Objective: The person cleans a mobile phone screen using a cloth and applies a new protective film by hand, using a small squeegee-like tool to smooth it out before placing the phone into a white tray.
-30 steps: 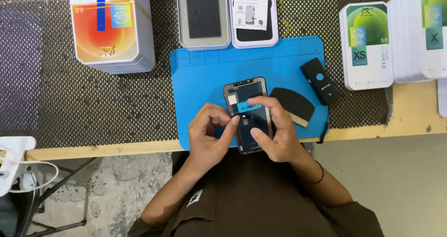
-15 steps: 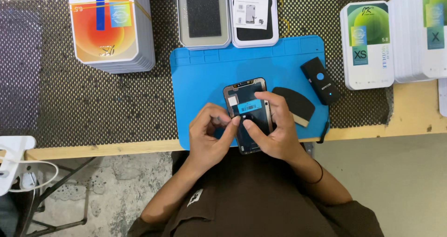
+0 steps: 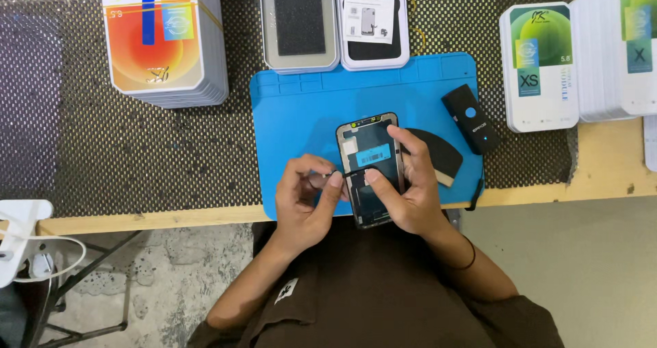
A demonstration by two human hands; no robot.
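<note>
Spreading across the wooden table point(image 3: 616, 163), a black mesh mat point(image 3: 102, 149) carries a blue rubber work mat point(image 3: 294, 115). Over its near edge sits a dark rectangular phone screen panel point(image 3: 369, 156), back side up. The right hand point(image 3: 404, 190) grips it, fingers wrapped round its edges; the left hand point(image 3: 308, 197) pinches the thin black ribbon cable point(image 3: 352, 173) at its side.
</note>
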